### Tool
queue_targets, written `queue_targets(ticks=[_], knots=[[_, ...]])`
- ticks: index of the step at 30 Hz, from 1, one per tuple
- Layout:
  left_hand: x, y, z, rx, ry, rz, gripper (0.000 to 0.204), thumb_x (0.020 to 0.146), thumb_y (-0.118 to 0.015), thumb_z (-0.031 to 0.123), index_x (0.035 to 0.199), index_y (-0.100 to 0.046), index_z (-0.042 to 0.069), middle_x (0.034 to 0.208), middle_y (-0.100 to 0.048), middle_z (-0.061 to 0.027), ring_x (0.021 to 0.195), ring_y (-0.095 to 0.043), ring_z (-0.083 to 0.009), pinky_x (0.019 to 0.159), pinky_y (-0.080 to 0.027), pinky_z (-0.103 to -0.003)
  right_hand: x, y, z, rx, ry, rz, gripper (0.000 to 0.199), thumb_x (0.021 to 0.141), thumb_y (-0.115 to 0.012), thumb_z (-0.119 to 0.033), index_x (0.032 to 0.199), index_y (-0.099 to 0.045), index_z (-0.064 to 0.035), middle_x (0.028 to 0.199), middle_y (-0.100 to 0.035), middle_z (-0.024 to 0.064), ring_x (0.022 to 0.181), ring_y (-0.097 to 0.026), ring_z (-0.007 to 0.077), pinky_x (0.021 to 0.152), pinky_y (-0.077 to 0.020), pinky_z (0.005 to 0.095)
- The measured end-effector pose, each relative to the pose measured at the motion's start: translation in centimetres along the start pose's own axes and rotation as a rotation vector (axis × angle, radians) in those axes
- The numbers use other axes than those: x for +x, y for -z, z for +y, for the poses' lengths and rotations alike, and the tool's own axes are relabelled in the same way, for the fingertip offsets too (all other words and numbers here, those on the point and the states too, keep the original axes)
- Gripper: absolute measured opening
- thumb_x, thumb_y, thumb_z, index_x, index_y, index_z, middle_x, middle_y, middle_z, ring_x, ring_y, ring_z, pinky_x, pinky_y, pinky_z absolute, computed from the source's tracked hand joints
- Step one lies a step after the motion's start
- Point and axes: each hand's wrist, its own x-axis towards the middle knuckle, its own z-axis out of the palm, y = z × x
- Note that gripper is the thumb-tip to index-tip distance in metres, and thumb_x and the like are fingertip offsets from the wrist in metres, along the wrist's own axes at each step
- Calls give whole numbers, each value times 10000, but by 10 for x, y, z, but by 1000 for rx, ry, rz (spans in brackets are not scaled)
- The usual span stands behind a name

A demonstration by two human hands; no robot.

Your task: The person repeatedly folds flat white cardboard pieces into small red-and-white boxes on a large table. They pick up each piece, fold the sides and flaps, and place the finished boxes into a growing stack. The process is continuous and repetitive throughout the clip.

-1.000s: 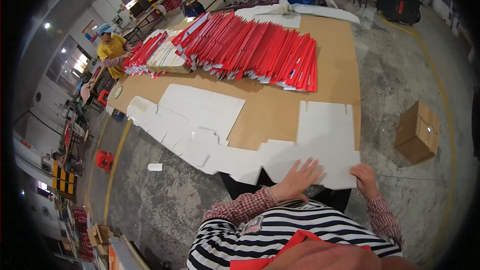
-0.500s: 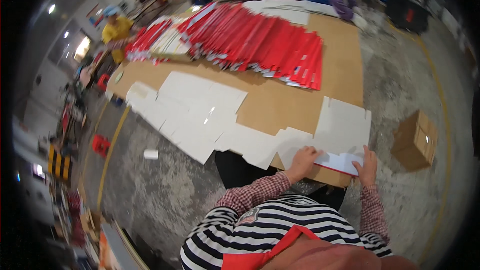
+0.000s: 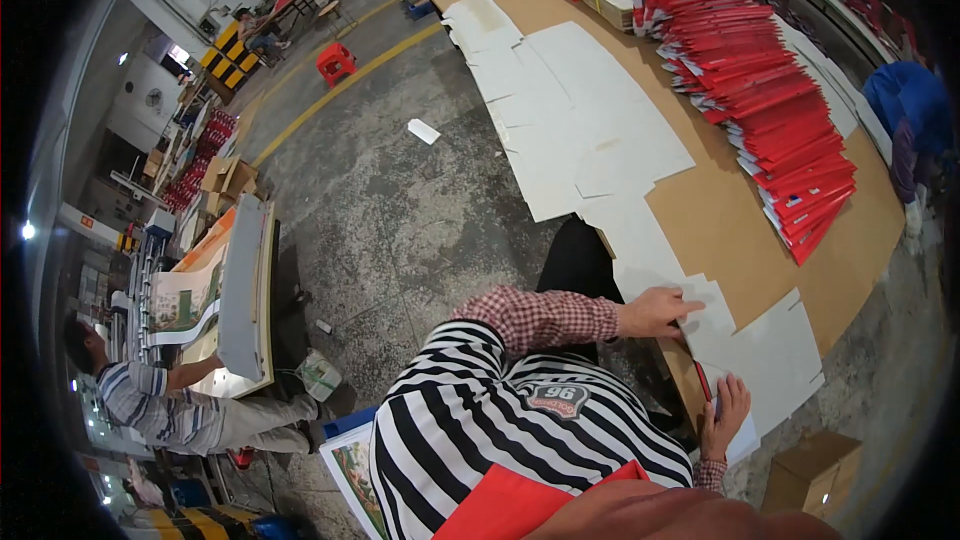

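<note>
A folded red-and-white paper piece (image 3: 702, 377) lies along the table's near edge, only its narrow red edge showing clearly. My left hand (image 3: 654, 313) rests at its far left end, fingers stretched over the white sheets (image 3: 715, 315). At the other end my right hand (image 3: 728, 417) lies with fingers extended, its thumb against the red edge. A pale bluish-white panel (image 3: 744, 442) shows beside the right hand. Beneath are overlapping white sheets on a brown board tabletop (image 3: 725, 240). My hands hide parts of the folded piece.
Fanned red paper pieces, like flat bags (image 3: 770, 110), cover the table's far side. A cardboard box (image 3: 812, 470) stands on the floor at right. Across the table is a person in blue (image 3: 908, 105). At left, a person in stripes (image 3: 160, 395) works beside a machine (image 3: 245, 290).
My view has swung left, bringing the machine and the person in stripes into sight. Both hands remain at the folded piece, whose white face now shows less.
</note>
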Motion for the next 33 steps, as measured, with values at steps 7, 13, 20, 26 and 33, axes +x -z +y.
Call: queue_targets(ticks=[7,13,20,26,33], knots=[[6,-37,-20,112,91,189,363,730,-771,251,1036,-618,131,944,-602,-55,921,-535,-257,807,-410,-408,12,2,6,55,4,23,379,972,-553,-257,1300,-608,-76,1414,-548,115,1369,-421,341,1181,-198,515],[1,-27,-2,579,-54,142,428,743,-660,243,1127,-627,57,1292,-542,-129,1255,-463,-322,1026,-371,-504,12,-3,8,55,28,31,342,985,-548,-186,1286,-615,-37,1418,-547,127,1344,-432,364,1147,-257,504],[-10,-50,-1,343,-166,-77,903,897,-523,622,1422,-373,-98,1505,-360,-286,1473,-228,-405,1172,-120,-626,0,2,68,-46,312,-107,374,968,-565,-145,1315,-585,-8,1363,-561,234,1264,-506,417,1086,-358,531],[-9,-121,-20,452,-185,229,810,889,-482,617,1404,-428,-6,1498,-406,-225,1471,-242,-385,1158,-167,-632,15,-30,190,-48,640,-142,399,944,-598,-118,1326,-562,-7,1340,-548,288,1207,-545,449,1054,-405,535],[-4,-136,-30,419,-162,266,851,861,-472,680,1413,-436,33,1506,-398,-219,1457,-215,-453,1146,-148,-660,38,-18,146,-40,623,-167,390,941,-600,-106,1316,-565,-4,1339,-547,285,1209,-541,452,1054,-405,536]])
